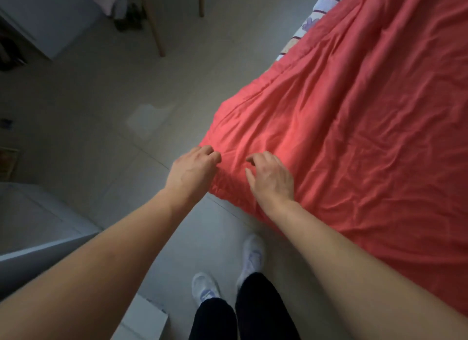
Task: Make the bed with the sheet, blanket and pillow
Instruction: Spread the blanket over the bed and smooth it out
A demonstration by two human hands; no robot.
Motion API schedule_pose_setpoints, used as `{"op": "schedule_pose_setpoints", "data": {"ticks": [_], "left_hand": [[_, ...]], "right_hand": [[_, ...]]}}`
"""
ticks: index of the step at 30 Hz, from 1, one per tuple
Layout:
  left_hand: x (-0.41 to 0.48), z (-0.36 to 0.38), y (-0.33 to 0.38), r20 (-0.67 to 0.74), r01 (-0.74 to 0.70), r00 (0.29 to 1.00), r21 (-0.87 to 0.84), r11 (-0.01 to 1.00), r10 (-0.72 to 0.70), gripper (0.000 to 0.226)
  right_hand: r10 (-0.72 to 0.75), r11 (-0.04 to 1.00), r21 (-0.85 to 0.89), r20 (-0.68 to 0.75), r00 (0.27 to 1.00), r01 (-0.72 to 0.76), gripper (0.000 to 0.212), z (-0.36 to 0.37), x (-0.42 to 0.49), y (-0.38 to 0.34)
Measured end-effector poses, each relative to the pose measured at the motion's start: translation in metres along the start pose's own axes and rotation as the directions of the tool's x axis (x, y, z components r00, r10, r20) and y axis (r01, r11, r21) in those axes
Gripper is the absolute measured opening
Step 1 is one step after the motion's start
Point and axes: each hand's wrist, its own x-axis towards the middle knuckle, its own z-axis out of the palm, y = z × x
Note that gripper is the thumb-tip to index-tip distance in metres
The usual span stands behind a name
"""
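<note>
Red blanket [354, 126] fills the frame from 12 to 5 o'clock. It is spread over the bed and creased all over, with its near corner at centre, hanging over the bed's edge. Grey tiled floor [106, 116] takes 7 to 11 o'clock. Both bare forearms come in from the bottom corners toward centre.

Flowered sheet [307, 23], white with purple and red print, shows as a strip at 1 o'clock along the blanket's far edge, lying under it.

Left hand [195, 167] is just left of centre at the blanket's corner. Fingers curled tight round the cloth edge, knuckles up, gripping it.

Right hand [272, 178] is just right of centre, on top of the blanket near the same corner. Fingers half bent, thumb and forefinger apart, no cloth between them; palm low over the cloth, contact unclear.

White shoes [252, 256] and dark trouser legs at 6 o'clock, on the floor beside the bed. Wooden legs [155, 28] at 11 o'clock. White cabinet [43, 30] at 10 o'clock, blurred.
</note>
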Motion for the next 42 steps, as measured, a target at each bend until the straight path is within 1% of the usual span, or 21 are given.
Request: {"op": "schedule_pose_setpoints", "data": {"ticks": [4, 8, 12, 15, 18, 22, 24, 26, 27, 29, 31, 32, 33, 34, 35, 37, 39, 42], "left_hand": [[0.040, -0.009, -0.001, 0.003, 0.050, 0.999, -0.063, 0.997, -0.049, 0.023], [0.088, -0.013, -0.002, 0.017, 0.142, 0.990, -0.143, 0.979, -0.141, 0.028], [0.143, -0.017, -0.004, 0.059, 0.175, 0.984, -0.187, 0.967, -0.167, 0.032], [0.178, -0.018, -0.005, 0.083, 0.205, 0.978, -0.220, 0.954, -0.191, 0.042], [0.209, -0.015, -0.008, 0.129, 0.220, 0.973, -0.242, 0.945, -0.194, 0.049], [0.236, -0.009, -0.010, 0.194, 0.228, 0.965, -0.291, 0.929, -0.176, 0.052], [0.242, -0.006, -0.009, 0.243, 0.247, 0.955, -0.326, 0.913, -0.171, 0.047], [0.248, -0.003, -0.012, 0.280, 0.245, 0.948, -0.341, 0.908, -0.151, 0.041], [0.250, -0.001, -0.014, 0.290, 0.240, 0.947, -0.349, 0.906, -0.139, 0.035], [0.248, 0.001, -0.017, 0.306, 0.233, 0.944, -0.365, 0.901, -0.121, 0.024], [0.250, 0.000, -0.021, 0.314, 0.208, 0.945, -0.377, 0.903, -0.087, 0.020], [0.250, 0.000, -0.025, 0.315, 0.188, 0.947, -0.382, 0.905, -0.064, 0.020], [0.251, -0.002, -0.025, 0.310, 0.166, 0.950, -0.380, 0.910, -0.044, 0.020], [0.253, -0.005, -0.031, 0.304, 0.141, 0.952, -0.375, 0.916, -0.022, 0.020], [0.256, -0.008, -0.038, 0.297, 0.118, 0.955, -0.365, 0.923, -0.004, 0.020], [0.260, -0.013, -0.050, 0.284, 0.086, 0.959, -0.351, 0.932, 0.018, 0.020], [0.262, -0.019, -0.068, 0.289, 0.084, 0.957, -0.335, 0.938, 0.018, 0.020], [0.259, -0.028, -0.108, 0.309, 0.125, 0.951, -0.310, 0.943, -0.025, 0.020]], "right_hand": [[0.026, 1.000, 0.013, -0.002, 1.000, -0.026, 0.025, -0.004, 0.050, 0.001], [0.120, 0.992, 0.044, -0.005, 0.993, -0.120, 0.024, -0.007, 0.095, 0.016], [0.193, 0.979, 0.076, -0.036, 0.980, -0.190, 0.022, -0.011, 0.140, 0.032], [0.232, 0.968, 0.112, -0.039, 0.972, -0.226, 0.019, -0.011, 0.174, 0.040], [0.277, 0.952, 0.148, -0.054, 0.959, -0.267, 0.019, -0.010, 0.209, 0.045], [0.351, 0.927, 0.150, -0.029, 0.936, -0.343, 0.020, -0.010, 0.245, 0.043], [0.426, 0.897, 0.135, -0.005, 0.905, -0.422, 0.024, -0.010, 0.255, 0.043], [0.519, 0.850, 0.097, 0.014, 0.855, -0.518, 0.031, -0.008, 0.265, 0.042], [0.567, 0.821, 0.072, 0.021, 0.823, -0.567, 0.038, -0.007, 0.269, 0.040], [0.650, 0.759, 0.017, 0.037, 0.759, -0.651, 0.059, -0.009, 0.277, 0.038], [0.725, 0.688, -0.051, 0.059, 0.686, -0.724, 0.077, -0.011, 0.289, 0.035], [0.756, 0.654, -0.078, 0.071, 0.650, -0.752, 0.081, -0.010, 0.294, 0.034], [0.780, 0.626, -0.098, 0.082, 0.620, -0.774, 0.081, -0.013, 0.299, 0.035], [0.800, 0.600, -0.114, 0.090, 0.593, -0.792, 0.077, -0.012, 0.305, 0.033], [0.816, 0.578, -0.121, 0.088, 0.571, -0.807, 0.068, -0.012, 0.311, 0.031], [0.830, 0.557, -0.092, 0.085, 0.551, -0.825, 0.051, -0.012, 0.319, 0.027], [0.827, 0.558, -0.052, 0.114, 0.551, -0.828, 0.040, -0.006, 0.325, 0.015], [0.776, 0.611, 0.053, 0.156, 0.611, -0.790, 0.027, 0.013, 0.342, -0.019]]}}
